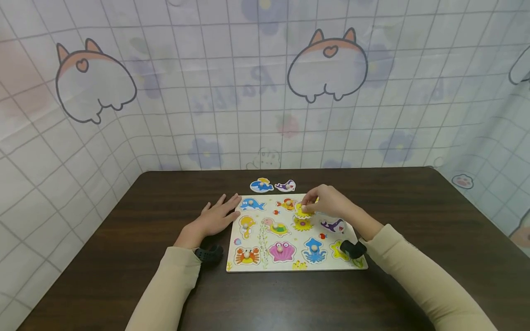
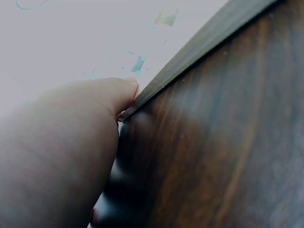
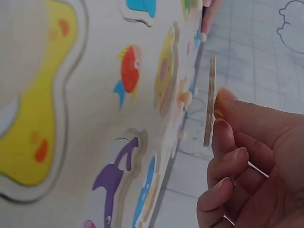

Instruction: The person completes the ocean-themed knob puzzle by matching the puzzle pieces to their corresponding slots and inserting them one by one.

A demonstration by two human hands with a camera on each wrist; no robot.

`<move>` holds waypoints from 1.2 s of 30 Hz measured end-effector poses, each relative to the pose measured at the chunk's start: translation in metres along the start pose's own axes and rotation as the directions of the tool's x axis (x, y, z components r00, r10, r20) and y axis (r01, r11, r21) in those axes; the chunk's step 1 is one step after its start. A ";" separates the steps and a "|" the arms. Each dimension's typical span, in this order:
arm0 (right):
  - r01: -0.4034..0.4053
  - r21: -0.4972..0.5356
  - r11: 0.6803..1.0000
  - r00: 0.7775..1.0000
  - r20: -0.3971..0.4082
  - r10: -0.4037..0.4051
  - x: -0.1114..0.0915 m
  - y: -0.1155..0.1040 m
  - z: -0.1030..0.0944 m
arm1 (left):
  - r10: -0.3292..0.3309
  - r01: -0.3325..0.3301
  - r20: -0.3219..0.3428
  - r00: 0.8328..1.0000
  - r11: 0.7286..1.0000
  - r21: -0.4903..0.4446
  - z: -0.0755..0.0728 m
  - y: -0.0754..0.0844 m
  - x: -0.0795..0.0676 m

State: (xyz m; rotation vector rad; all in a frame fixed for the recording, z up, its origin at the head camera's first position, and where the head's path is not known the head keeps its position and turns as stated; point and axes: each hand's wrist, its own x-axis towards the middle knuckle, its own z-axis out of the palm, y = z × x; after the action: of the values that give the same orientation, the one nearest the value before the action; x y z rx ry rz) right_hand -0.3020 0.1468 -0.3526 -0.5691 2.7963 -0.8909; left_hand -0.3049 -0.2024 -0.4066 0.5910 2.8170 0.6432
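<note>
A wooden peg puzzle board point(image 1: 265, 267) with sea-animal shapes lies on the dark table. Over its upper right part, my right hand point(image 1: 330, 201) pinches a yellow puzzle piece point(image 1: 304, 211) between thumb and finger. That piece appears edge-on point(image 3: 210, 102) in the right wrist view, raised off the board. Just below it in the head view is a matching yellow picture point(image 1: 302, 225) on the board. My left hand point(image 1: 215, 217) rests with spread fingers at the board's left edge; in the left wrist view its thumb point(image 2: 124, 90) touches that edge.
Beyond the board's far edge lie a blue whale piece point(image 1: 261, 185) and a purple-and-white whale piece point(image 1: 285, 186). Knobbed pieces such as the crab point(image 1: 247, 256), shell point(image 1: 282, 252) and octopus point(image 1: 314, 252) sit in the board. A patterned curtain point(image 1: 244, 92) hangs behind the table point(image 1: 124, 248).
</note>
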 end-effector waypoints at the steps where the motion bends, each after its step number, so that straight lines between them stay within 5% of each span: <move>1: 0.004 -0.002 1.000 1.000 0.004 -0.004 0.000 0.001 0.001 | 0.000 0.000 -0.001 1.000 1.000 0.002 0.000 0.000 0.000; 15: 0.043 -0.001 0.999 0.998 0.056 -0.043 -0.002 0.005 0.013 | 0.004 -0.004 -0.003 1.000 1.000 -0.003 0.000 0.002 -0.002; 36: -0.014 -0.090 0.996 0.994 0.102 0.023 0.000 -0.005 0.016 | 0.006 -0.005 -0.009 1.000 1.000 0.012 -0.002 0.004 -0.001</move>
State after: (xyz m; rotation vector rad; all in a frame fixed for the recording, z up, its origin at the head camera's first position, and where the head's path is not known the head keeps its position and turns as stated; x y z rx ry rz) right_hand -0.2967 0.1347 -0.3628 -0.5839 2.7538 -0.7148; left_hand -0.3034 -0.1997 -0.4032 0.5996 2.8310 0.6315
